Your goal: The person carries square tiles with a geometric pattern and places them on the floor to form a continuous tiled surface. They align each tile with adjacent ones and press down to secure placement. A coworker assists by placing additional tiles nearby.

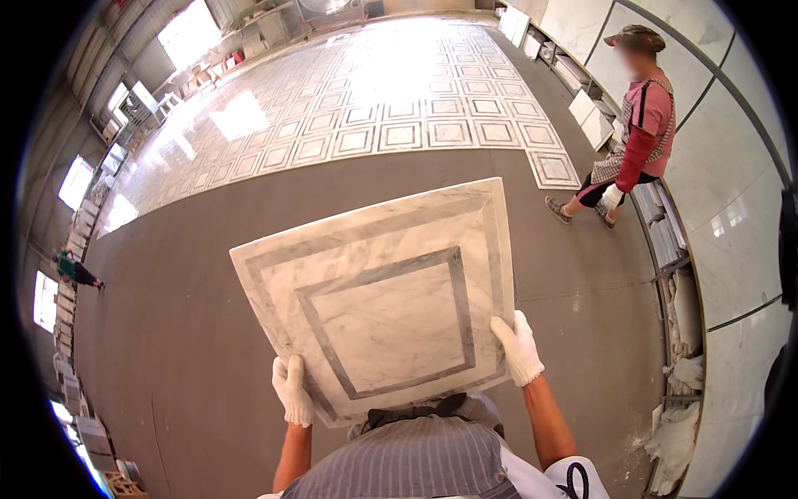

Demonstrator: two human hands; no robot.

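A large square marble tile (382,320), white with grey veins and inlaid grey square borders, is held up in front of my body, its far edge tilted upward. My left hand (293,389), in a white knit glove, grips the tile's left edge near the lower corner. On the opposite edge, my right hand (519,348) in a matching glove has its thumb on the tile's face. The fingers of both hands are partly hidden behind the tile. The near edge lies close to my striped grey apron (407,461).
Ahead, rows of similar patterned tiles (366,140) cover the grey floor (183,333). A co-worker (648,125) in a red-sleeved top walks at the right, beside large marble slabs (723,191) and shelves of stacked pieces (662,229). Another person (73,268) is far left.
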